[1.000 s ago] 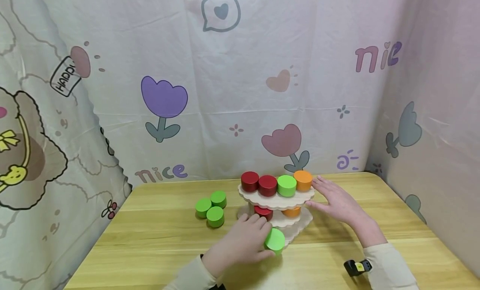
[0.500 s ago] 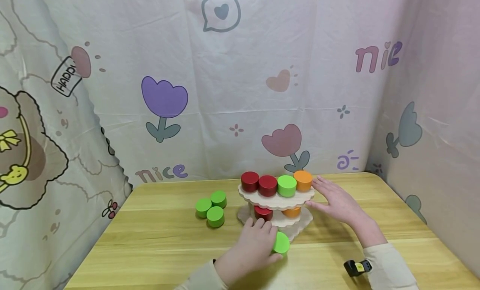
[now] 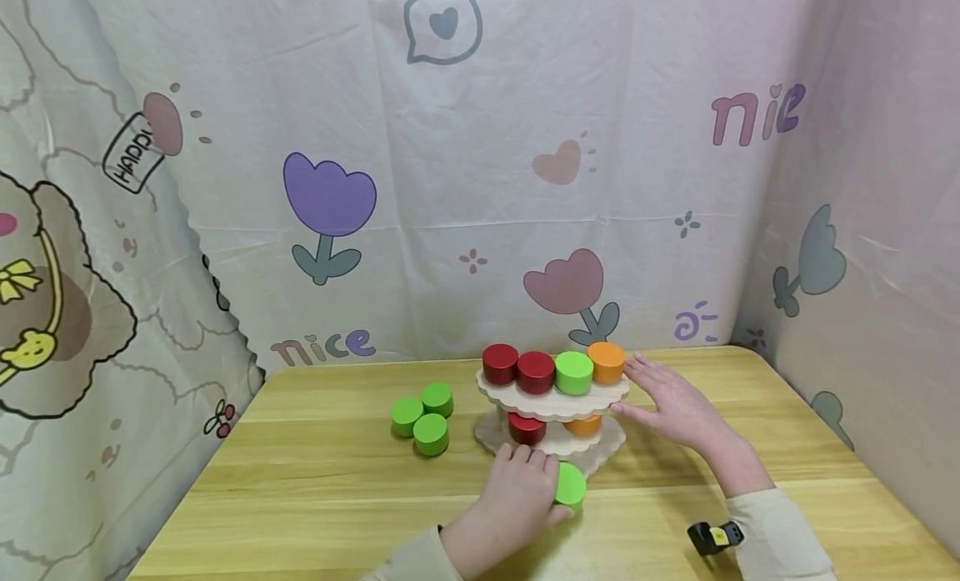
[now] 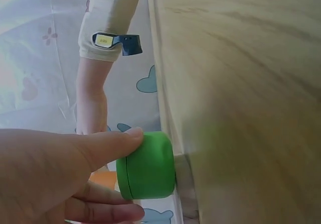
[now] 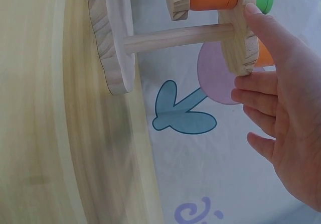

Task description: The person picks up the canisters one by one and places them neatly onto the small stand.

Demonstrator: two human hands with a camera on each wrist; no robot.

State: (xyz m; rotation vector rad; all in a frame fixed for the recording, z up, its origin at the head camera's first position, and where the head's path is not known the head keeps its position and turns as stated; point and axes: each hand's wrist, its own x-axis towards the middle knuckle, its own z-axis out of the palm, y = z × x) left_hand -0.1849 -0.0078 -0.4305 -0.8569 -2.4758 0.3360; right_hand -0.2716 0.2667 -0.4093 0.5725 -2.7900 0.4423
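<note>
My left hand (image 3: 517,499) holds a bright green cylinder block (image 3: 572,486) between thumb and fingers, low before a tiered wooden stand (image 3: 551,407). Its thumb lies on the side of the green block (image 4: 150,166) in the left wrist view. My right hand (image 3: 678,406), fingers fairly straight, touches the right rim of the stand's upper tier. In the right wrist view the right thumb and fingertips meet that tier's edge (image 5: 241,50). On the upper tier sit two dark red blocks (image 3: 536,373), a green block (image 3: 573,373) and an orange block (image 3: 606,362).
Below the upper tier, a red block (image 3: 527,428) and an orange block (image 3: 583,424) sit on a lower tier, partly hidden. Three darker green blocks (image 3: 431,435) stand together on the wooden table (image 3: 300,481) to the left. A patterned curtain (image 3: 465,189) hangs behind.
My left hand has moved a little to the right along the stand's front, carrying the green cylinder block with it. My right hand stays in place at the upper tier.
</note>
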